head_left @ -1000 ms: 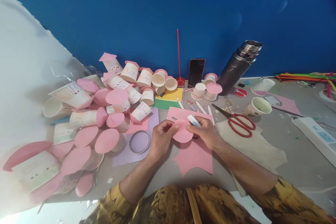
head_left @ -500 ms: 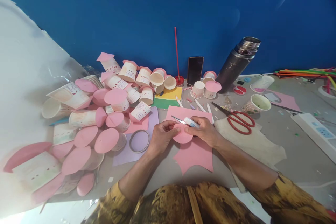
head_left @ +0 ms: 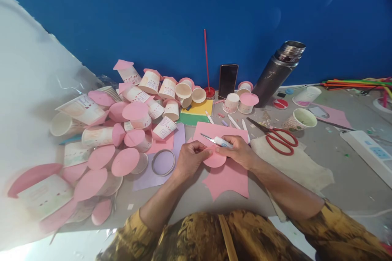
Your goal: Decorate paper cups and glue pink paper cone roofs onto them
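A round piece of pink paper [head_left: 215, 160] is pinched between both hands, with a fold or lapped edge near its top. My left hand [head_left: 192, 158] grips its left side, thumb on top. My right hand [head_left: 240, 151] grips the right side with the thumb. At the right fingers lies a white tube-like piece with blue print [head_left: 223, 142], and a thin pointed metal blade [head_left: 207, 137] runs out to its left; whether the two are joined I cannot tell. Beneath the hands lies a cut pink sheet [head_left: 229, 179] with scalloped edges.
Paper cups with pink paper tops [head_left: 134, 114] crowd the left side. A tape roll [head_left: 163, 162] rests on purple paper. Red-handled scissors [head_left: 281, 142] lie on a cloth [head_left: 294, 167] at right. Behind stand a phone [head_left: 228, 81] and a dark flask [head_left: 275, 75]; a power strip [head_left: 367, 153] is far right.
The pink circle has tilted slightly between the fingers, and more of a fold shows at its top. Both hands stay in nearly the same place.
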Demonstrator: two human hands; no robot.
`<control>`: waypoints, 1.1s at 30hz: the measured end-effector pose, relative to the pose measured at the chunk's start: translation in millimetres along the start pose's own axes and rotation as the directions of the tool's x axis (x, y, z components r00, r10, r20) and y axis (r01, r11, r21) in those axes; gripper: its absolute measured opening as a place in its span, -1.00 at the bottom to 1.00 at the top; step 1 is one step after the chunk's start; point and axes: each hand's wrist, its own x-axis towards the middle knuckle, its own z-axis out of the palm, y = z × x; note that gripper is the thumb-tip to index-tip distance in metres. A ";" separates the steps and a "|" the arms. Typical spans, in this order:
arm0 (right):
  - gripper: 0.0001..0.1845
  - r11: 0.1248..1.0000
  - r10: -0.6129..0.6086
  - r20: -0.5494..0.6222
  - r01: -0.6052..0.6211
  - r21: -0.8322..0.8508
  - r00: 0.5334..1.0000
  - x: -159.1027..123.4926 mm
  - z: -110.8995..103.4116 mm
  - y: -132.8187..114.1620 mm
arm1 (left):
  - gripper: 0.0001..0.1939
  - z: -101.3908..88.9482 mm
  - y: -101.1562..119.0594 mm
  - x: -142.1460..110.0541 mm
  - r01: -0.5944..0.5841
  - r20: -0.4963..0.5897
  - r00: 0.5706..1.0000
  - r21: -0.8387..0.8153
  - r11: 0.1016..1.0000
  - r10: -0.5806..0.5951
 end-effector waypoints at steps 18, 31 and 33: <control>-0.67 0.999 0.011 0.044 -0.013 0.030 0.999 -1.9 1.1 -2.7 | -0.67 2.7 6.3 -3.2 0.010 0.014 1.000 -0.022 1.000 -0.010; -0.64 0.994 0.080 -0.030 -0.078 0.082 0.996 -2.0 2.0 0.6 | -0.76 3.7 9.0 -3.2 0.027 0.051 0.998 -0.033 0.999 -0.025; -0.63 0.994 0.087 -0.039 -0.084 0.076 0.995 -2.1 2.4 -1.0 | -0.76 3.4 9.7 -3.4 0.031 0.048 0.998 -0.029 0.999 -0.029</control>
